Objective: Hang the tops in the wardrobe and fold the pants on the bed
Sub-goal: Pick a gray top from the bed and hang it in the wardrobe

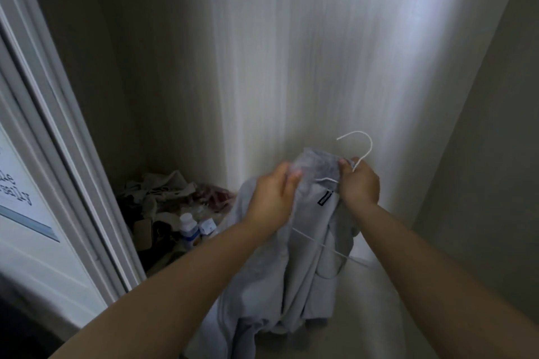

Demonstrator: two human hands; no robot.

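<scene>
A pale grey top (pixel 294 271) hangs in front of me inside the wardrobe, with a small black label near its collar. A thin white wire hanger (pixel 360 148) is partly inside it; its hook sticks up above the collar and one arm shows lower down across the cloth. My left hand (pixel 271 198) grips the collar fabric from the left. My right hand (pixel 360 181) pinches the collar and the hanger's neck together on the right. The rest of the hanger is hidden by the cloth.
The wardrobe's pale back wall (pixel 306 52) rises ahead, a side wall (pixel 481 183) to the right. A white door frame (pixel 58 125) runs along the left. On the floor at the left lie crumpled clothes (pixel 163 186), a white bottle (pixel 188 226) and a small box (pixel 208 226).
</scene>
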